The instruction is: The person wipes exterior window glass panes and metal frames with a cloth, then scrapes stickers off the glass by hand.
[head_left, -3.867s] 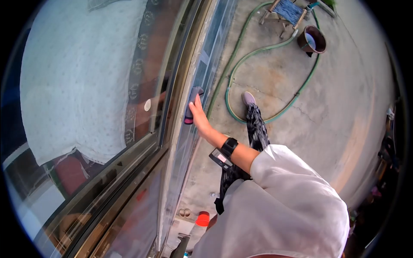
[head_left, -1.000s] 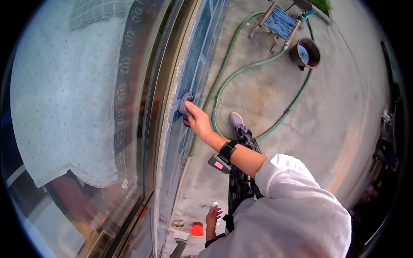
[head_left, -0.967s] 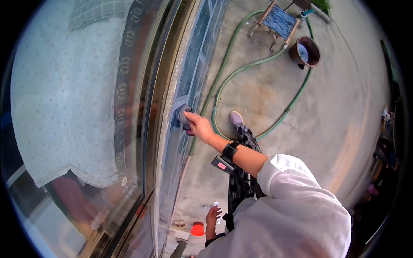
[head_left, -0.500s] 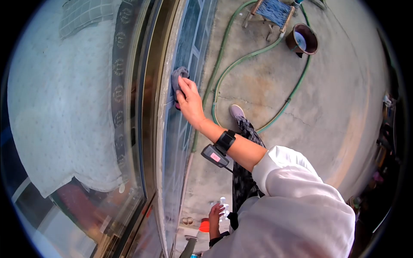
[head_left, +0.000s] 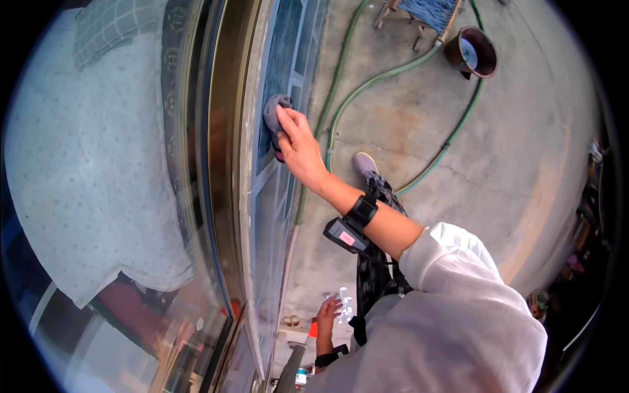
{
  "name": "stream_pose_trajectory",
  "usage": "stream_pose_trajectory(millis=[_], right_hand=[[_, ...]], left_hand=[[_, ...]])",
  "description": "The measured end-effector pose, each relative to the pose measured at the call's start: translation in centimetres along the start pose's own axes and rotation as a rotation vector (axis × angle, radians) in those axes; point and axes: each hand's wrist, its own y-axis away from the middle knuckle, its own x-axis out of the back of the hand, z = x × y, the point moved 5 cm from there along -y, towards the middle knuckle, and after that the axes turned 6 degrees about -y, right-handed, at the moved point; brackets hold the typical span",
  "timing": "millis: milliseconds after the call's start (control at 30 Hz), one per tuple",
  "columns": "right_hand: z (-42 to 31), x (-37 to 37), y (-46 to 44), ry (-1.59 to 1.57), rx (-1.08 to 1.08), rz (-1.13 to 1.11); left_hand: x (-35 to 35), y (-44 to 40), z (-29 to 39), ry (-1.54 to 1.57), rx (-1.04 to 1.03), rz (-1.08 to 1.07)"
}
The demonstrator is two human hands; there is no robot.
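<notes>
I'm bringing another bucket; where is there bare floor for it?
Bare concrete lies inside the loop of the green hose, right of the shoe, and in a stretch between that hose and the clutter at the right edge. Crowded: the top, where stool, hose and brown bucket stand close, and low in view near the left hand, with clear objects and slippers.

Right hand point(head_left: 299, 143) | blue wall point(head_left: 278, 56) blocks ahead | open over concrete floor point(head_left: 419, 118)

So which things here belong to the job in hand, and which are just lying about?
In the job:
grey cloth, in the right hand
blue tiled wall it is held against
perhaps the brown bucket

Apparently just lying about:
green hose
blue-topped stool
slippers
</notes>
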Motion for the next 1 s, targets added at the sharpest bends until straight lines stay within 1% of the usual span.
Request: stream_pose_trajectory(millis=[67, 167, 267, 300, 333, 433, 533, 600, 667, 700, 733, 800, 867, 933, 967, 1000], right_hand=[[0.1, 0.2, -0.7, -0.023, -0.017, 0.019], [-0.5, -0.1, 2.4, 0.014, 0.033, -0.134], [-0.3, 0.9, 0.1, 0.013, 0.041, -0.086], [0.0, 1.3, -1.6, 0.0, 0.065, -0.029], [0.0, 1.4, -1.4, -0.006, 0.055, -0.033], [-0.1, 0.8, 0.9, 0.006, 0.027, -0.178], [0.8, 0.5, 1.9, 0.048, 0.018, -0.205], [1.2, 0.9, -1.0, 0.009, 0.007, -0.162], [1.7, 1.1, -2.1, -0.062, -0.135, -0.098], [1.7, 0.9, -1.0, -0.006, -0.126, -0.14], [1.7, 0.7, 0.3, -0.006, -0.126, -0.14], [1.8, -0.1, 2.3, -0.017, -0.1, -0.246], [2.0, 0.6, 0.4, 0.019, -0.11, -0.206], [2.4, 1.3, -2.5, 0.041, -0.069, -0.098], [2.0, 1.2, -2.1, -0.025, -0.152, -0.141], [2.2, 0.9, -0.6, -0.023, -0.147, -0.143]], left_hand=[[0.3, -0.3, 0.4, 0.027, 0.015, 0.02], [-0.5, -0.4, 1.0, 0.039, 0.051, 0.015], [-1.2, -0.5, 2.3, -0.024, 0.07, -0.023], [-1.3, -0.6, 2.7, -0.017, 0.06, -0.014], [-1.4, -0.8, 3.1, -0.008, 0.049, -0.004], [-1.9, -1.0, 4.0, -0.016, 0.054, 0.007], [-2.2, -0.9, 4.9, -0.052, 0.044, -0.02], [-2.2, -0.8, 5.8, -0.026, 0.022, -0.002], [-2.0, -0.2, 6.0, 0.003, 0.008, 0.019], [-2.1, -0.4, 6.0, 0.004, 0.011, 0.017], [-2.1, -0.5, 5.9, 0.003, 0.017, 0.014], [-2.4, -0.8, 5.9, -0.016, 0.019, -0.008], [-2.4, -0.6, 5.3, -0.031, 0.034, -0.025], [-2.1, -0.7, 5.1, 0.003, 0.014, 0.01], [-2.0, -0.7, 5.0, 0.009, 0.011, 0.026], [-2.1, -0.8, 4.9, 0.012, 0.007, 0.025]])
